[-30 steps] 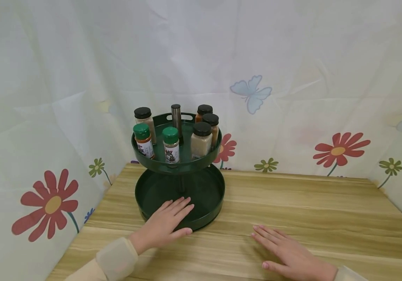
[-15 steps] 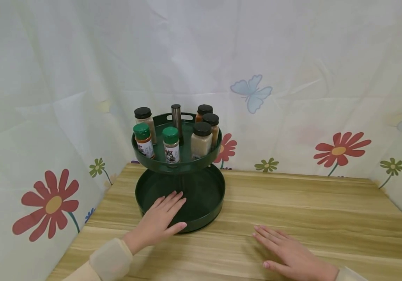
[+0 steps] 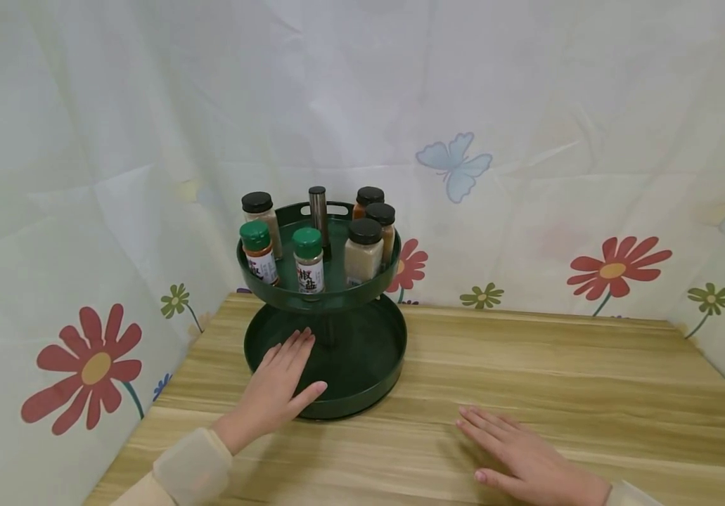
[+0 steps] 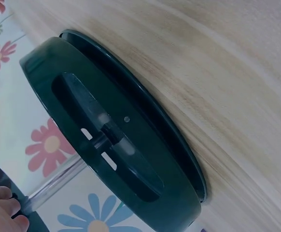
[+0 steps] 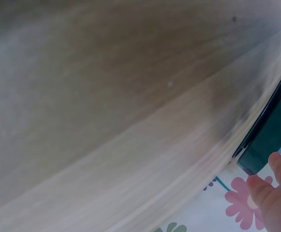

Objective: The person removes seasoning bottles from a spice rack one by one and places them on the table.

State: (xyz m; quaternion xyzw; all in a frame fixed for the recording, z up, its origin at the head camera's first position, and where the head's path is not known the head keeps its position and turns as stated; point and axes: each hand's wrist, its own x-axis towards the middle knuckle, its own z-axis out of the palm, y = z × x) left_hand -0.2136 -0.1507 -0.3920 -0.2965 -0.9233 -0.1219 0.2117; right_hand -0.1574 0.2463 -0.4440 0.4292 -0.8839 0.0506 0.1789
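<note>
A dark green two-tier round rack stands on the table, its upper tray (image 3: 330,303) carried on a central post (image 3: 318,214) above the lower tray (image 3: 362,400). In the head view my left hand (image 3: 270,393) reaches over the front left rim of the lower tray, fingers straight and thumb spread, holding nothing. The left wrist view shows its fingers (image 4: 0,205) at the lower left corner, overlapping the edge of the other tray. My right hand (image 3: 523,453) is held flat, right of the rack, close over the table, with straight fingers and nothing in its grasp.
On the upper tray stand two green-capped seasoning bottles (image 3: 309,267) and several black-capped jars (image 3: 364,260). The wood-grain table (image 3: 558,379) extends to the right. A white curtain (image 3: 527,91) printed with flowers and butterflies closes off the back and sides.
My left hand has shifted left and farther forward, from the middle of the lower tray's front toward its left side. The right hand, the rack and the jars look still.
</note>
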